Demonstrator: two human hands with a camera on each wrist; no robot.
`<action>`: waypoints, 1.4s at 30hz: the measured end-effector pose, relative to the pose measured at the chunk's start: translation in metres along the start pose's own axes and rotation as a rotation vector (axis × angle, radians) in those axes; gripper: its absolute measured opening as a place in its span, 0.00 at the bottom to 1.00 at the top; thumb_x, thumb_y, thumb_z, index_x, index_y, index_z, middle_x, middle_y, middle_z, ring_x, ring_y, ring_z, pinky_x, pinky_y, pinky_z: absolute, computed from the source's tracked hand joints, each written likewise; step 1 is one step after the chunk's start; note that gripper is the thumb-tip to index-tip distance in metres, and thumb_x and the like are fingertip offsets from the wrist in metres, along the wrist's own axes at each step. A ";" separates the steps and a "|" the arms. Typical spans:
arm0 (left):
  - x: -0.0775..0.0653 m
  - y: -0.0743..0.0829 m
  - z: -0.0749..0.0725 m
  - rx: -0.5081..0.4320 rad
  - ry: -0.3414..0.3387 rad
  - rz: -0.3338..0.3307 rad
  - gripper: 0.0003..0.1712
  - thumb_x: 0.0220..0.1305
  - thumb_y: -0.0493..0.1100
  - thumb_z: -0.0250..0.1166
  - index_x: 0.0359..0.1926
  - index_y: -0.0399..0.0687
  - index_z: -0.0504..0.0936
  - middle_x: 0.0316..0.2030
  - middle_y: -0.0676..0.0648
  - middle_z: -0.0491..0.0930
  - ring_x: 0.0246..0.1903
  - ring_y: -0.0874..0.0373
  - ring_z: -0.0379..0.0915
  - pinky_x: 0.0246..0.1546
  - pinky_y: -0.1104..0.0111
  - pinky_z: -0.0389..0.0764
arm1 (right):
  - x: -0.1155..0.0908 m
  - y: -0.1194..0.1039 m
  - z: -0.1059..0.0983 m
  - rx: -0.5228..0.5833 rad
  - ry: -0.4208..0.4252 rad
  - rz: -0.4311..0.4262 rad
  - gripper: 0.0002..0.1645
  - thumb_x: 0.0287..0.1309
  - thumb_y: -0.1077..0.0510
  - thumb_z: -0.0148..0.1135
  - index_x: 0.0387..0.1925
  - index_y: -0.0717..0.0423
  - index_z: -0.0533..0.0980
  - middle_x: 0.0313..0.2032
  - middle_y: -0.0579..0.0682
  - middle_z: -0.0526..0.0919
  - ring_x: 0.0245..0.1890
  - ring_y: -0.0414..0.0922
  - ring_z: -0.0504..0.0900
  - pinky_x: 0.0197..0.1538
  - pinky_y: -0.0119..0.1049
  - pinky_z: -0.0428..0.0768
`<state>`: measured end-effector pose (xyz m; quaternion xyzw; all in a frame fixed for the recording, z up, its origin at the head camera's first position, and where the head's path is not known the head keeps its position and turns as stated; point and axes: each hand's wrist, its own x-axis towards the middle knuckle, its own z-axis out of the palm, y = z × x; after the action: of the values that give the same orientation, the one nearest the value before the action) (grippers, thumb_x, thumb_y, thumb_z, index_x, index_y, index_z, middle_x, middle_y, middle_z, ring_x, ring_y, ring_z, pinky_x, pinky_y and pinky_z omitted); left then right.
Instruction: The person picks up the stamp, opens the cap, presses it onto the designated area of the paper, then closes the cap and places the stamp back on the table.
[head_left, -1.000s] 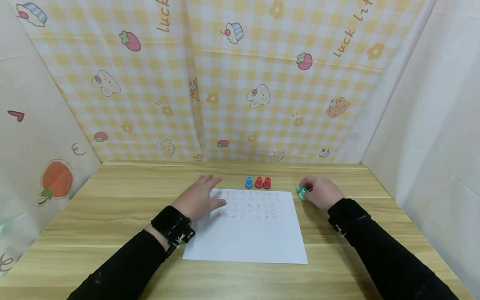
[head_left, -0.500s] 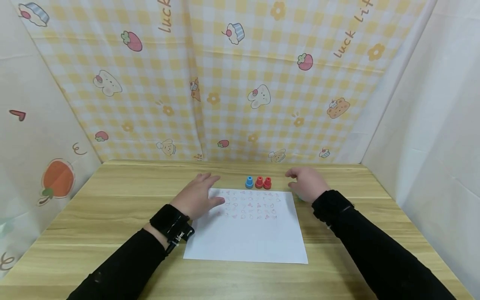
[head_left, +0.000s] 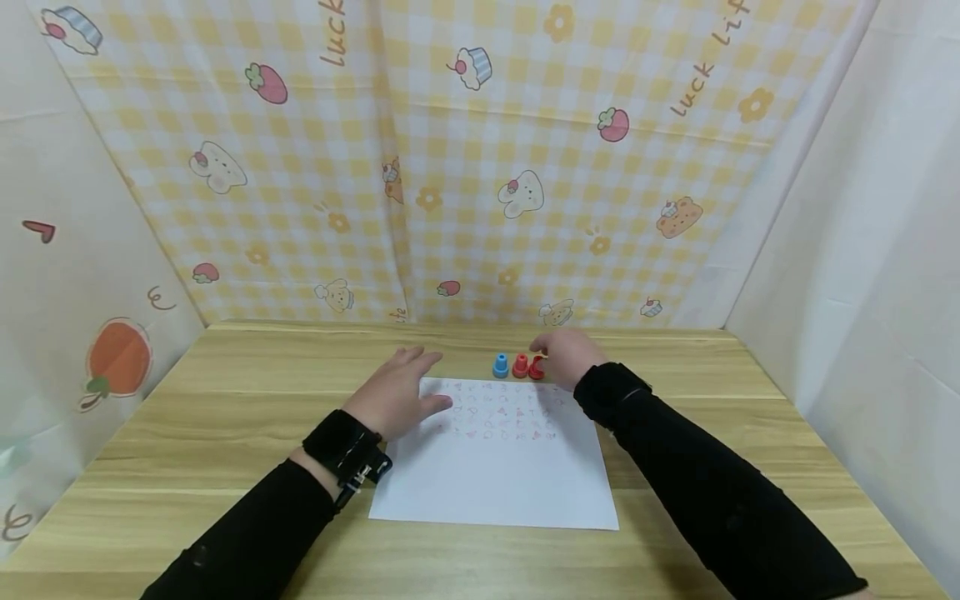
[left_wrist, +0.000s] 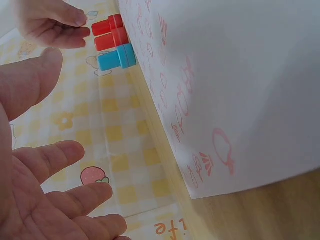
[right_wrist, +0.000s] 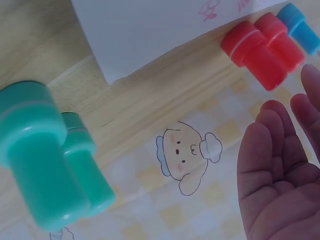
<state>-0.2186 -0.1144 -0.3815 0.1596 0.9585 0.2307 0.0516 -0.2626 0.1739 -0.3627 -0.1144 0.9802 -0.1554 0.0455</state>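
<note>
Red, glossy, stepped cylinders [head_left: 521, 366], two, stand beside a blue cylinder [head_left: 501, 366] at the far edge of the paper [head_left: 491, 483], just left of the right hand [head_left: 567, 356], fingers loosely bent, grasping nothing. Left hand [head_left: 397, 396]: fingers spread, empty. Far checked cloth [head_left: 465, 167] reads "luck".

Two red stamps [head_left: 521, 366] and one blue stamp [head_left: 500, 366] stand upright in a short row just beyond the far edge of the paper [head_left: 495, 483], wide bases down and narrower round handles up. The blue one is at the left end. The right hand [head_left: 566, 357], its fingers extended, is just beside the outer red stamp and partly covers it. Two green stamps [right_wrist: 40, 160] of the same shape stand close together near the paper's right corner. The white sheet lies flat, small red prints across its far half; the left hand [head_left: 393, 396] spreads over its left corner.
</note>
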 end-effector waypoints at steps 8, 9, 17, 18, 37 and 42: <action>0.000 0.000 -0.001 0.002 0.005 -0.003 0.44 0.70 0.58 0.70 0.80 0.50 0.65 0.81 0.36 0.56 0.82 0.32 0.45 0.77 0.37 0.58 | 0.010 -0.001 0.009 -0.031 0.010 -0.010 0.15 0.69 0.66 0.65 0.55 0.58 0.86 0.51 0.57 0.90 0.50 0.52 0.86 0.61 0.48 0.84; 0.000 0.000 -0.001 0.003 0.007 -0.003 0.44 0.70 0.58 0.70 0.80 0.50 0.65 0.81 0.36 0.56 0.82 0.32 0.45 0.77 0.37 0.58 | 0.011 -0.001 0.010 -0.033 0.015 -0.010 0.15 0.69 0.66 0.64 0.54 0.58 0.86 0.51 0.57 0.90 0.50 0.52 0.86 0.61 0.48 0.84; -0.001 0.000 -0.001 -0.006 0.015 -0.002 0.44 0.70 0.58 0.70 0.79 0.50 0.66 0.81 0.36 0.56 0.82 0.32 0.45 0.77 0.37 0.58 | 0.015 0.002 0.015 -0.058 0.027 -0.007 0.15 0.69 0.67 0.62 0.52 0.58 0.88 0.50 0.56 0.91 0.48 0.51 0.87 0.61 0.48 0.84; -0.001 0.001 0.000 -0.006 0.015 -0.002 0.44 0.70 0.58 0.70 0.79 0.50 0.66 0.81 0.36 0.56 0.82 0.32 0.45 0.77 0.37 0.58 | 0.015 0.002 0.015 -0.056 0.025 -0.005 0.15 0.69 0.67 0.62 0.52 0.58 0.87 0.50 0.56 0.90 0.49 0.51 0.86 0.62 0.48 0.84; -0.001 0.005 0.002 -0.019 0.008 0.035 0.43 0.71 0.58 0.69 0.79 0.48 0.65 0.81 0.36 0.57 0.82 0.35 0.46 0.79 0.40 0.57 | -0.009 -0.004 -0.005 0.114 0.051 0.050 0.14 0.71 0.63 0.63 0.53 0.60 0.85 0.48 0.58 0.89 0.42 0.51 0.83 0.52 0.45 0.84; 0.000 0.008 0.003 -0.025 0.003 0.046 0.44 0.71 0.57 0.69 0.79 0.47 0.65 0.81 0.36 0.57 0.82 0.35 0.46 0.79 0.40 0.57 | -0.014 -0.004 -0.006 0.164 0.069 0.041 0.12 0.70 0.62 0.65 0.52 0.61 0.85 0.46 0.57 0.89 0.41 0.50 0.83 0.49 0.43 0.84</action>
<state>-0.2155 -0.1061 -0.3804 0.1804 0.9517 0.2441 0.0469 -0.2488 0.1751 -0.3553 -0.0847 0.9673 -0.2379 0.0244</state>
